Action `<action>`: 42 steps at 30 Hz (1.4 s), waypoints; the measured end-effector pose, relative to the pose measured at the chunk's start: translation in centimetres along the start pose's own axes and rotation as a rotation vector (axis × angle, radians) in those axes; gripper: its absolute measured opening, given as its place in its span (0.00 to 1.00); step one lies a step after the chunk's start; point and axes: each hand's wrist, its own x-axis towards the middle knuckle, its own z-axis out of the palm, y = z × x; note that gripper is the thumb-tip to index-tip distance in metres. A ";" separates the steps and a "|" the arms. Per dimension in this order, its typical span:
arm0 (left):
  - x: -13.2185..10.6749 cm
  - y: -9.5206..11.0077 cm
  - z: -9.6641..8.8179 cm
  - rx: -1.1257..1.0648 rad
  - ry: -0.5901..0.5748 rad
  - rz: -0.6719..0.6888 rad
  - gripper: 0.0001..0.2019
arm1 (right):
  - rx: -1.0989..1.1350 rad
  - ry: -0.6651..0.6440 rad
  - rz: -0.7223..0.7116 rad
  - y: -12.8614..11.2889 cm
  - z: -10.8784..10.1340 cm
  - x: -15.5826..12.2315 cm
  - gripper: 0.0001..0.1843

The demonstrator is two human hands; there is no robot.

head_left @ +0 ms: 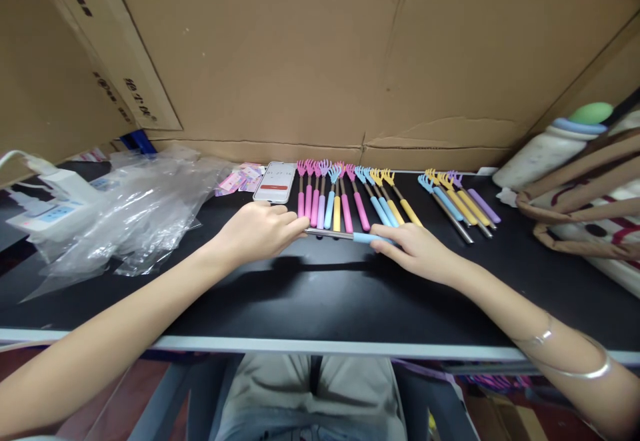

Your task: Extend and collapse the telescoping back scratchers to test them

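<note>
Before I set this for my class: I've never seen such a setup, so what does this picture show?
There is no machine here: the work is done bare-handed, filmed by a camera worn on the head, looking forward and down. The left hand grips one end of a metal rod; the right hand holds its light-blue grip. On the black table, a row of colourful claw-ended sticks lies farther back, with a smaller group to its right. Left of the row are a phone, printed cards and clear plastic bags. Cardboard stands behind.

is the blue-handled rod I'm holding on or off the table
Off: the left hand and right hand hold the rod up, its shadow apart on the tabletop.
</note>
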 end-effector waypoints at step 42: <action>0.3 1.0 -0.1 0.019 0.023 -0.017 0.14 | 0.252 -0.064 0.002 -0.6 -0.2 0.1 0.23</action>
